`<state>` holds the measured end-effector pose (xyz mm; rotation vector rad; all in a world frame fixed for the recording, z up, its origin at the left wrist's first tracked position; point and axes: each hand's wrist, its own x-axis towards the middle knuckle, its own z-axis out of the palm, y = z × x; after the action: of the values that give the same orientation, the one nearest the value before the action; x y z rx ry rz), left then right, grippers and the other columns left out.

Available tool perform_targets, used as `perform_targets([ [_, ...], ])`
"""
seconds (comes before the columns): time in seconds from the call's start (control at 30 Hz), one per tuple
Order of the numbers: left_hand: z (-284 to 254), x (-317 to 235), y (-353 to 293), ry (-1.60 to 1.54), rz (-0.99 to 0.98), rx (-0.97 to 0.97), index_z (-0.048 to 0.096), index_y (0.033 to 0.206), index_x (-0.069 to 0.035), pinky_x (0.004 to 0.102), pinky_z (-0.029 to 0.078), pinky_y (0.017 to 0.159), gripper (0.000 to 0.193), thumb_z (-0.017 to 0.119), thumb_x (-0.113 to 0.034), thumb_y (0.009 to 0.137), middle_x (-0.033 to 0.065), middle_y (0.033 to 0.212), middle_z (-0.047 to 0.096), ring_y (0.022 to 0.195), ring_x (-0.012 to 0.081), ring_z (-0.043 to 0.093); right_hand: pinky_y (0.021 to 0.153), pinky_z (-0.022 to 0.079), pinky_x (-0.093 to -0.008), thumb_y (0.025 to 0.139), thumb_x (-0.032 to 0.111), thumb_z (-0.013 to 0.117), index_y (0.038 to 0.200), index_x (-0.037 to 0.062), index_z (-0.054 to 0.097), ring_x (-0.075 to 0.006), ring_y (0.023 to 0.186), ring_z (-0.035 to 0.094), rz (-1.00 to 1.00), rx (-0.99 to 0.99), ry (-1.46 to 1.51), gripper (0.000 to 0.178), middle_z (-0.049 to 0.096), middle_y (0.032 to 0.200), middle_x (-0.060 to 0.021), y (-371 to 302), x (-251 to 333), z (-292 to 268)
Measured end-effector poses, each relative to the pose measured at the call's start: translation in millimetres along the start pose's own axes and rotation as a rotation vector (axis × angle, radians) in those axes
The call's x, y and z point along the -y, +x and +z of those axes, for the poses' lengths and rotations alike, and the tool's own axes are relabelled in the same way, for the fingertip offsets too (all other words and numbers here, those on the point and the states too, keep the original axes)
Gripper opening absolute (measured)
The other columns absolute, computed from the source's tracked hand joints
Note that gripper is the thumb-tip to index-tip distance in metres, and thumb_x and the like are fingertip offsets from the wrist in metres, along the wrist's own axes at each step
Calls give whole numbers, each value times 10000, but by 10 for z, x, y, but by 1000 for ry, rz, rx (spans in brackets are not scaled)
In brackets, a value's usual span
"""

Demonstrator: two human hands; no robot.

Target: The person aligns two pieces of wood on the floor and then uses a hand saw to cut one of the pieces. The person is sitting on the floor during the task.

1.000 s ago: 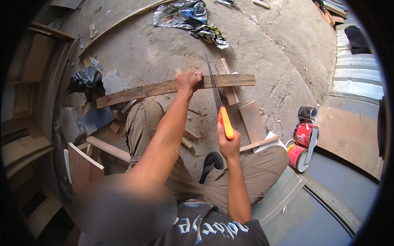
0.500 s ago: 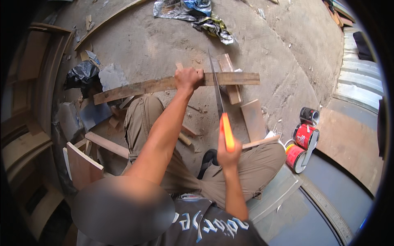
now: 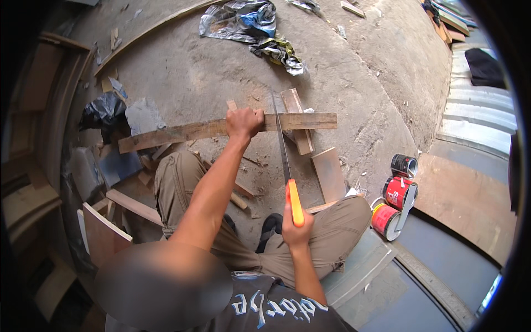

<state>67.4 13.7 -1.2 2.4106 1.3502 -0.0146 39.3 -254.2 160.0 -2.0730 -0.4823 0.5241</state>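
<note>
A long wooden plank (image 3: 182,134) lies crosswise in front of my knees. My left hand (image 3: 244,122) is closed on it a little left of the saw. In my right hand (image 3: 297,226) is the orange handle of a handsaw (image 3: 283,149), gripped near my right knee. The thin blade runs away from me and crosses the plank just right of my left hand. Beneath the plank's right part lies a short wood block (image 3: 302,143). Whether the teeth have cut into the plank is too small to tell.
Several paint cans (image 3: 400,191) stand to the right beside a brown board (image 3: 464,202). A flat wood piece (image 3: 329,174) lies near my right knee. Crumpled plastic sheeting (image 3: 238,22) is on the ground ahead. Wooden frames (image 3: 33,182) stand at the left.
My right hand has drawn the saw back toward me, so its handle sits nearer my body. My left hand keeps its hold on the plank. The whole view has shifted slightly.
</note>
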Motion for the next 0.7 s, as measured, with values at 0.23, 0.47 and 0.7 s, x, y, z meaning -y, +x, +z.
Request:
perform_targets([
  [0.23, -14, -14, 21, 0, 54, -75, 752, 714, -24, 438, 455, 778, 527, 407, -387, 879, 218, 722, 696, 667, 340, 692, 507, 421, -376, 893, 153, 648, 700, -15, 605, -250, 478, 553, -72, 23, -8, 259, 541, 559, -157, 898, -93, 299],
  [0.47, -31, -72, -45, -9, 40, -67, 753, 717, -24, 436, 460, 796, 506, 416, -365, 880, 212, 740, 704, 696, 329, 701, 503, 401, -347, 901, 167, 664, 691, -16, 597, -173, 482, 499, -56, 149, 102, 287, 529, 542, -116, 644, -338, 353],
  [0.7, -74, -39, -150, -85, 65, -98, 741, 688, -21, 437, 455, 890, 522, 416, -370, 899, 221, 714, 695, 664, 317, 686, 458, 384, -265, 964, 349, 638, 789, 53, 583, -59, 481, 460, 220, 463, 103, 348, 497, 577, 43, 1264, 752, -241],
])
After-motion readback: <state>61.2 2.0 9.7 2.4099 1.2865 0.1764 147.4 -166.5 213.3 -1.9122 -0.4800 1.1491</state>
